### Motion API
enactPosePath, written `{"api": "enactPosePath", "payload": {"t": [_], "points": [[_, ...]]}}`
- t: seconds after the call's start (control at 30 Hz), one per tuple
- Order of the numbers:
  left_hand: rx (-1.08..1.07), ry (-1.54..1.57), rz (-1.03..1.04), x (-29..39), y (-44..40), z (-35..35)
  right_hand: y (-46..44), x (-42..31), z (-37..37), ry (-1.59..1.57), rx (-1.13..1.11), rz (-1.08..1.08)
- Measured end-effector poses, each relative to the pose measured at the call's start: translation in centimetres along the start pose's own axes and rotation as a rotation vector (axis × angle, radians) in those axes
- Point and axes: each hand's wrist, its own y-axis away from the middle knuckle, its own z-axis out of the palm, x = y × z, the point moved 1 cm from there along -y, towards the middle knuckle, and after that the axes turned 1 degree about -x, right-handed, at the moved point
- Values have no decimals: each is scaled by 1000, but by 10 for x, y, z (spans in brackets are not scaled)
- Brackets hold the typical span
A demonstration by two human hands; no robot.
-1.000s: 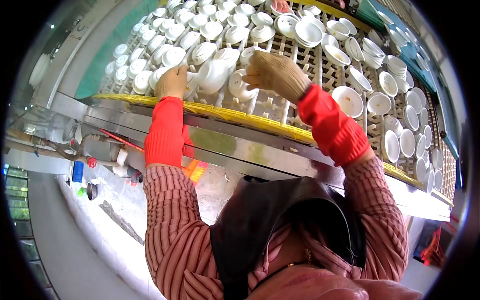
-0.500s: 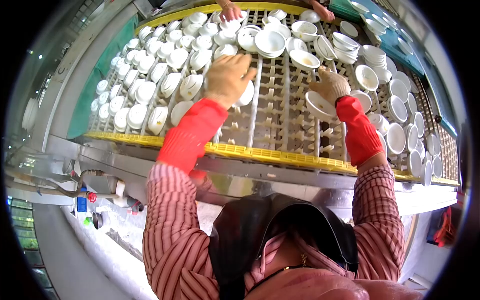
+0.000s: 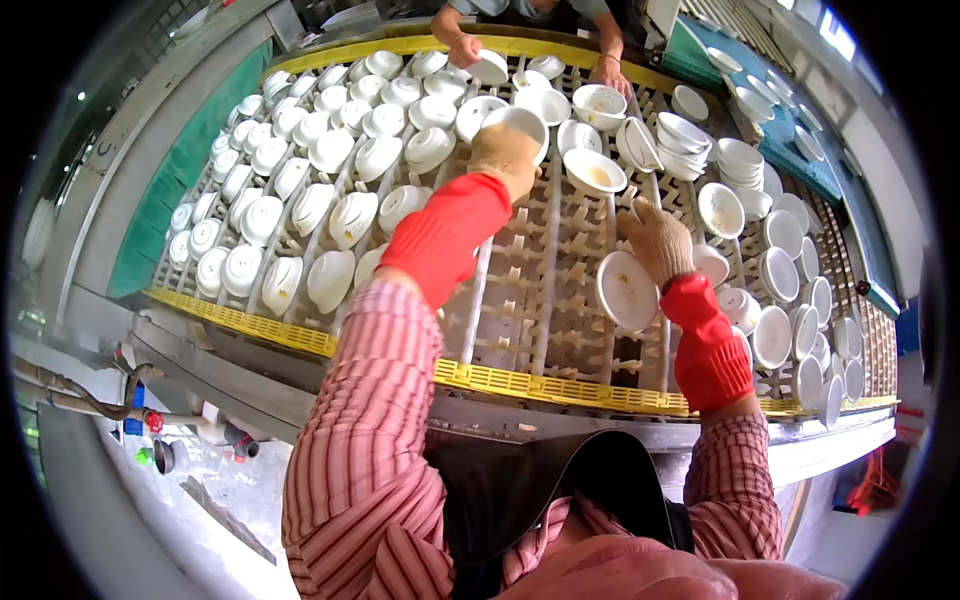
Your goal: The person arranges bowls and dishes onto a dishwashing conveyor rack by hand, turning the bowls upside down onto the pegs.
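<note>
- Bowl [image 3: 524, 122], white and round, is in your left hand [image 3: 505, 158], which is clamped on its near side; your fingers are mostly hidden in the head view.
- Your right hand [image 3: 657, 240] has its fingers bent and a little parted, with nothing seen between them. Your two hands are apart, both in tan gloves below red cuffs.
- An oval dish [image 3: 627, 291] stands tilted just beside your right hand, its inside facing you; you cannot tell from here whether glove and dish touch.
- Beyond your right hand, a bowl with yellowish residue [image 3: 594, 172] lies face up, near a small stack of bowls [image 3: 682, 146].
- Left of your hands, rows of white dishes [image 3: 333, 151] lean between the pegs of a rack [image 3: 510, 310] edged by a yellow strip [image 3: 560, 391]. Most turn their undersides up — a few carry yellow specks.
- Right of your right hand, more bowls [image 3: 771, 337] stand on edge or tilted, close together.
- Across the rack, a co-worker's one hand [image 3: 465, 50] holds a white dish [image 3: 489, 68]; the other hand [image 3: 610, 76] reaches down by the far edge.
- At the far right, a blue belt [image 3: 800, 165] carries other bowls.
</note>
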Motion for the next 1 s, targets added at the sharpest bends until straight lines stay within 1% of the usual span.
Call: {"api": "enactPosePath", "payload": {"t": [0.03,0.07,0.1,0.13,0.17,0.2,0.27,0.3,0.33,0.37,0.4,0.43,0.47,0.5,0.53,0.6,0.63,0.67,0.73,0.8,0.83,0.87,0.93,1.0], "points": [[-47,87,-88,6,12,-10,6,3,-3,5,14,-13],[-149,224,-172,13,25,-30,15,3,-9,-95,17,-26],[-147,272,-57,13,41,-30,24,0,-16,-198,14,-40],[-61,289,14,20,65,-39,30,-2,-18,-305,7,-53],[-89,325,66,25,84,-44,33,4,-15,-375,-18,84],[-116,363,116,29,101,-50,33,0,-22,-395,-70,158],[-133,524,122,38,133,-83,31,-10,-44,-430,-173,308],[-137,604,126,39,144,-92,31,-1,-36,-655,-77,289],[-196,686,152,40,153,-87,18,13,-29,-664,-63,133],[-348,821,69,44,162,-99,5,27,-23,-675,-49,-23],[-503,952,-12,48,168,-114,-9,22,-28,-521,31,-205],[-531,1023,-44,54,174,-119,-22,17,-33,-359,140,-370],[-558,1087,-76,57,177,-123,-33,-8,-45,-13,301,-570],[-584,1145,-107,58,180,-124,-41,-30,-50,38,310,-514],[-532,1224,-192,57,182,-120,-49,-52,-50,88,319,-459],[-414,1377,-374,52,186,-106,-83,-73,-11,-1407,61,147],[-441,1369,-428,44,182,-118,-79,-75,-9,-927,124,-12],[-372,1415,-448,34,175,-112,-74,-78,-7,-441,254,-111],[-241,1514,-494,16,160,-93,-75,-67,9,-100,149,-168],[74,609,-109,0,141,-109,-78,-34,35,130,88,-341],[113,574,-125,-13,129,-107,-78,-23,42,245,58,-424],[154,539,-141,-28,116,-104,-76,-22,42,226,15,-398],[299,659,-230,-57,89,-76,-69,-28,35,189,-68,-356],[196,799,-582,-91,67,-50,-52,-28,25,41,-53,-248]]}}
